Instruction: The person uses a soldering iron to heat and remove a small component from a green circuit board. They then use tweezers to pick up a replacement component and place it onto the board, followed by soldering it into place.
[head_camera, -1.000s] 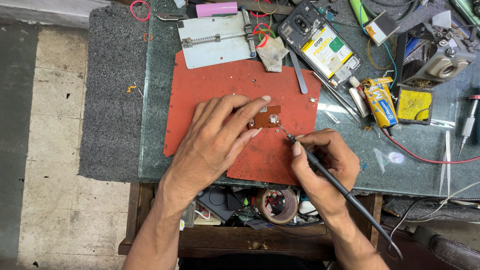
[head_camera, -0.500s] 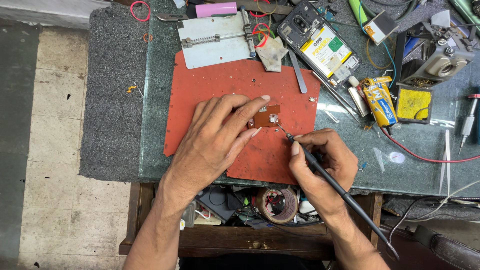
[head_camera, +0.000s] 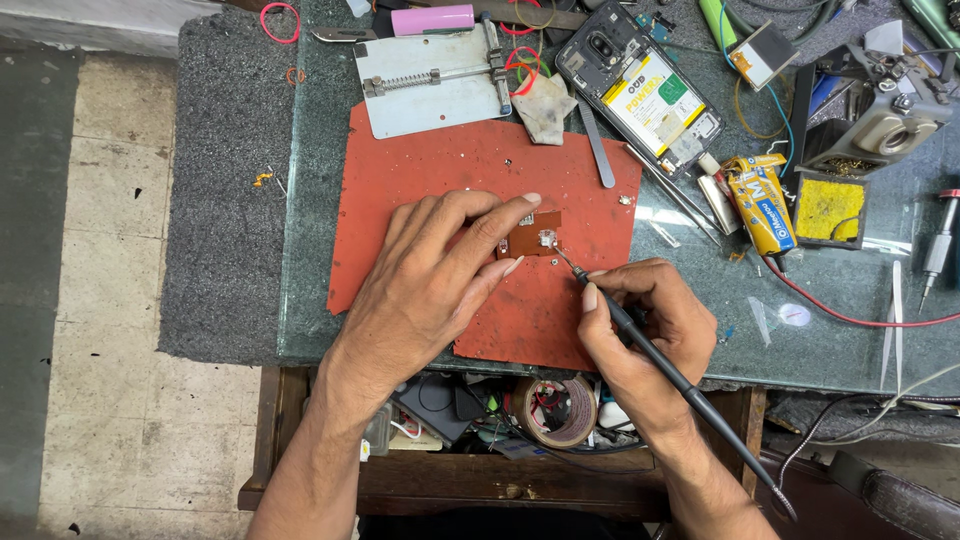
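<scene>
My left hand (head_camera: 430, 285) lies on a red work mat (head_camera: 420, 170), fingertips pressing down a small brown circuit board (head_camera: 535, 237). My right hand (head_camera: 650, 330) grips a black soldering iron (head_camera: 640, 335) like a pen. Its thin metal tip touches a shiny part on the board's right edge. The iron's cable trails toward the lower right.
A metal board holder (head_camera: 430, 85) sits behind the mat, an opened phone with a yellow battery (head_camera: 640, 95) to its right, then a yellow tube (head_camera: 760, 200) and yellow sponge tray (head_camera: 828, 207). A red wire (head_camera: 850, 315), tweezers (head_camera: 893, 320) and a screwdriver (head_camera: 940, 245) lie right. Tape roll (head_camera: 555, 410) below.
</scene>
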